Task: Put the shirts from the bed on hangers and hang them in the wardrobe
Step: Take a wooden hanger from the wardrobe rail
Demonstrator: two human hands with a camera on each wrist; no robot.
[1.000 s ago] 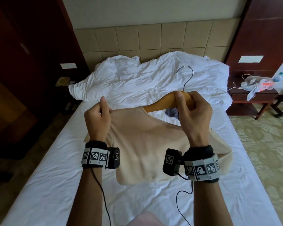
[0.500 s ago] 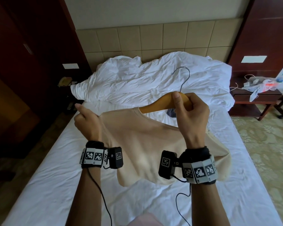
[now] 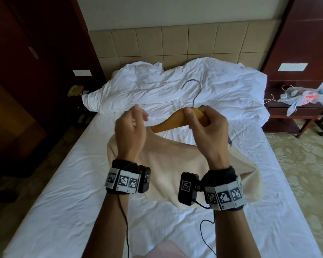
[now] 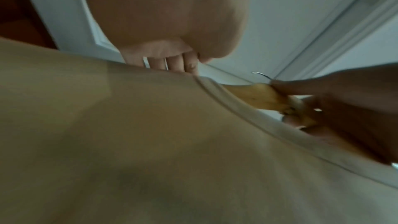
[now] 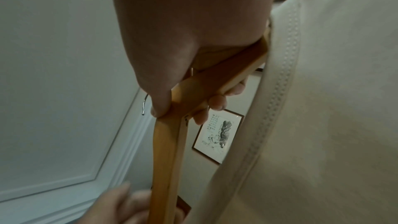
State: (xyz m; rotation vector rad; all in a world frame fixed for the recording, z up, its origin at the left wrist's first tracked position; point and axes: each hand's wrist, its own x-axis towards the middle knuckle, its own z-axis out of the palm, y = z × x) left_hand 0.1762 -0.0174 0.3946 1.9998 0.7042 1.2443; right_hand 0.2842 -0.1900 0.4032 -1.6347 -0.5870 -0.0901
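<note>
A beige shirt hangs in front of me over the bed, partly threaded on a wooden hanger with a metal hook. My right hand grips the hanger's middle, thumb on top; the right wrist view shows the hand wrapped round the wood beside the shirt collar. My left hand is raised by the hanger's left arm, fingers loosely curled, holding nothing I can see. In the left wrist view its fingers sit just behind the shirt's shoulder.
A crumpled white duvet lies at the bed's head, with bare white sheet nearer me. A dark garment peeks out under my right hand. A nightstand with a plastic bag stands right; dark wooden furniture lines the left.
My left hand has let go of the shirt's left shoulder and moved up and right toward the hanger. The right hand keeps its grip, and the hanger has tilted slightly.
</note>
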